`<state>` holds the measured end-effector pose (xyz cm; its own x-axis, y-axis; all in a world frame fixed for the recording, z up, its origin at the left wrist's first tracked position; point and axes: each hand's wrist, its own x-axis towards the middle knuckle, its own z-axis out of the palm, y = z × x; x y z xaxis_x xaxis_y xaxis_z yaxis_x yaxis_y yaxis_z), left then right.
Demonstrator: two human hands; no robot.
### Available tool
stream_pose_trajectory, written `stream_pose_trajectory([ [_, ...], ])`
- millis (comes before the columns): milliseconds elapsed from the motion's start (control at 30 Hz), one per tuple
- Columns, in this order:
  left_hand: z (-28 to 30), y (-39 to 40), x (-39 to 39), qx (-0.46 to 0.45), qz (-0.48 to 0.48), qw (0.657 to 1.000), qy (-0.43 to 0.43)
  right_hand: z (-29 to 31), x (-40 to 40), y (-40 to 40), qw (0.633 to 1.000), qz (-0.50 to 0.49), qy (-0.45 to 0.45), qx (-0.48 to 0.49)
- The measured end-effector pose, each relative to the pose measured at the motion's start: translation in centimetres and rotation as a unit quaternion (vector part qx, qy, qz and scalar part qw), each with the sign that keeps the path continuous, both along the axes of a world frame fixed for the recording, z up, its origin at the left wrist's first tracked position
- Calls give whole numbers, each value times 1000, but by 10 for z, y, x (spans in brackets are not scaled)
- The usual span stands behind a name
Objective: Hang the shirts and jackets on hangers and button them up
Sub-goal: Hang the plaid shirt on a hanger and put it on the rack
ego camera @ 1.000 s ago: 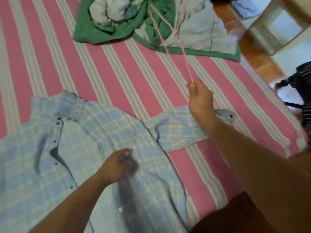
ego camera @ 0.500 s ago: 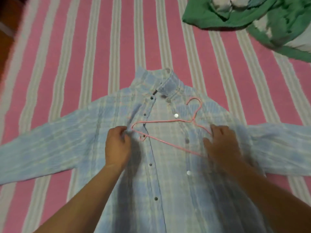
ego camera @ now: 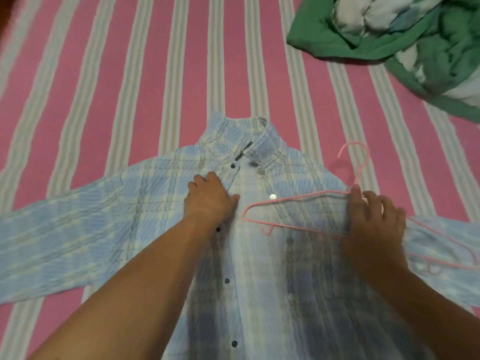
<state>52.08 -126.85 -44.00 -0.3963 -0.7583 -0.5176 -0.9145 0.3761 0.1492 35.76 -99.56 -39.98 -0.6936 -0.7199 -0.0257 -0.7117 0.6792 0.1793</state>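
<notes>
1. The blue checked shirt [ego camera: 145, 216] lies flat on the striped bed sheet [ego camera: 104, 74].
2. The left hand [ego camera: 210, 201] holds the shirt's front edge.
3. The right hand [ego camera: 374, 224] holds the pink hanger [ego camera: 293, 201], which rests on the shirt.
4. Green clothes [ego camera: 389, 45] sit far away.

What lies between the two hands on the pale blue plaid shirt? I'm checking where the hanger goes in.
In the head view, the left hand and right hand flank the thin pink wire hanger on the shirt.

Bed sheet [ego camera: 130, 74], pink with pale stripes, is covering the whole surface. Green blanket [ego camera: 337, 40] is lying crumpled at the far right corner.
</notes>
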Motion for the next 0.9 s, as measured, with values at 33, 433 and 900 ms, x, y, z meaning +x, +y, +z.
stream_pose_trajectory([
  [33,-2,0,-3,-32,-38,998,-23,0,-7,0,1000,-11,-11,1],
  [433,112,-48,54,-55,111,920,372,6,17,-136,987,129,-89,-25],
  [900,-23,-78,78,115,-230,965,-43,-44,-32,-235,964,169,-193,73],
])
